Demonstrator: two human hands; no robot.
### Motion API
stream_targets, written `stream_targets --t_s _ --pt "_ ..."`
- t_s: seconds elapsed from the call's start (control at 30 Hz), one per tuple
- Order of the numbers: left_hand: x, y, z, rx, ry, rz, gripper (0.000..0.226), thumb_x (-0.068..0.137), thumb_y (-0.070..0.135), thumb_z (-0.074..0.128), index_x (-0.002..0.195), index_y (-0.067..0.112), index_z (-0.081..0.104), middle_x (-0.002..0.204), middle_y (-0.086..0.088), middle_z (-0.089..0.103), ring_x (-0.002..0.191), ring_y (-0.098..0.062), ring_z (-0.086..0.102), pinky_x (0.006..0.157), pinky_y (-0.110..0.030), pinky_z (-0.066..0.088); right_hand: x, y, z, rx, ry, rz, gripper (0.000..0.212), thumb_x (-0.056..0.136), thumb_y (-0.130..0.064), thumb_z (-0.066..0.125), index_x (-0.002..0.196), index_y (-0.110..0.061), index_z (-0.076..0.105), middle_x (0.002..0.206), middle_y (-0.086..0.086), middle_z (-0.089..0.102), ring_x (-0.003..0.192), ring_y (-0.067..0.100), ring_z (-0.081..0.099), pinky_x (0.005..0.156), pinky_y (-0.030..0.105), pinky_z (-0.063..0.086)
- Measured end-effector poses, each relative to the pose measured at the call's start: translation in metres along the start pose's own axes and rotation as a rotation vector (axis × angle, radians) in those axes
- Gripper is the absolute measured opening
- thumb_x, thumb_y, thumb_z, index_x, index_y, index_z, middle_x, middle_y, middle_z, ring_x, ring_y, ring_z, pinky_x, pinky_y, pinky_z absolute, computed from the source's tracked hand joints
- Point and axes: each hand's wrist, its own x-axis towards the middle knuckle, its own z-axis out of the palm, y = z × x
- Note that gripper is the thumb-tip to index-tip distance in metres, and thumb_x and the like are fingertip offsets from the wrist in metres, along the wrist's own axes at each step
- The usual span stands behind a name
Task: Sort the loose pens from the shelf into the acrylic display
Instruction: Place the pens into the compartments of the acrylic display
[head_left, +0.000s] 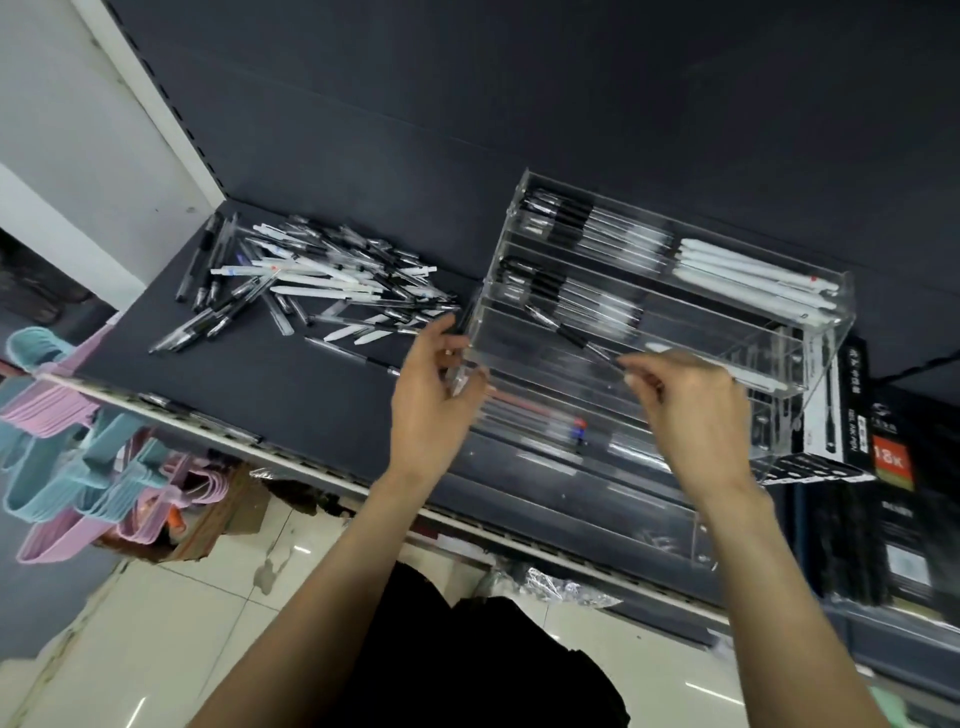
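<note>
A clear acrylic display (810, 332) with stepped tiers stands on the dark shelf (270, 410). Its upper tiers hold rows of black-gripped clear pens and white pens (753, 280). A heap of loose pens (322, 280), clear, black and white, lies on the shelf to its left. My right hand (691, 415) pinches the end of a clear pen with a black grip (571, 338), which lies slanted over a middle tier. My left hand (436, 395) rests with curled fingers at the display's front left corner; whether it grips the acrylic is unclear.
Pink and blue plastic hangers (67, 441) hang below the shelf at the left. Black boxed pen packs (893, 457) stand to the right of the display. A white upright (156, 104) borders the shelf's left end. Below lies a tiled floor.
</note>
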Motion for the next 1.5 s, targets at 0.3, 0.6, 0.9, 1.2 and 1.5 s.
stream_targets --t_s 0.3,0.6,0.9,1.2,1.5 --pt "0.006 -0.035 -0.007 0.189 -0.066 0.088 0.048 0.091 0.006 0.059 0.133 0.029 0.052 0.113 0.002 0.061 0.096 -0.005 0.06 0.09 -0.024 0.051 0.031 -0.005 0.022 -0.017 -0.456 -0.006 0.027 0.095 -0.011 0.054 0.111 -0.025 0.07 0.117 0.002 0.067 0.1 0.023 0.064 0.092 0.035 0.049" --pt "0.009 -0.035 -0.021 0.118 -0.119 0.092 0.039 0.092 0.005 0.055 0.126 0.024 0.058 0.117 0.003 0.061 0.094 0.002 0.06 0.086 -0.011 0.047 0.022 -0.021 0.025 -0.026 -0.46 0.038 0.031 0.099 -0.014 0.043 0.123 -0.02 0.062 0.122 0.005 0.063 0.107 0.023 0.06 0.093 0.039 0.048" --pt "0.016 -0.07 -0.155 0.556 0.301 0.557 0.02 0.09 0.016 0.052 0.098 0.01 0.069 0.088 0.001 0.07 0.087 -0.017 0.055 0.081 -0.027 0.036 -0.012 -0.162 0.072 0.325 -0.113 -0.242 0.025 0.092 -0.018 0.055 0.115 -0.019 0.065 0.101 -0.003 0.067 0.091 0.013 0.062 0.078 0.027 0.051" --pt "0.12 -0.128 -0.27 0.797 0.003 -0.028 0.048 0.084 0.034 0.07 0.124 0.012 0.054 0.122 -0.011 0.055 0.115 -0.034 0.048 0.092 -0.045 0.043 0.028 -0.216 0.185 -0.126 -0.445 0.029 0.05 0.091 -0.014 0.053 0.139 -0.021 0.041 0.134 0.005 0.043 0.12 0.029 0.041 0.099 0.042 0.04" --pt "0.153 -0.13 -0.25 0.986 -0.238 0.019 0.044 0.091 0.033 0.061 0.125 0.008 0.049 0.121 -0.014 0.056 0.111 -0.034 0.054 0.086 -0.044 0.045 0.044 -0.24 0.201 -0.153 -0.385 0.037 0.021 0.092 -0.013 0.054 0.112 -0.015 0.059 0.112 0.006 0.059 0.108 0.029 0.052 0.088 0.039 0.045"
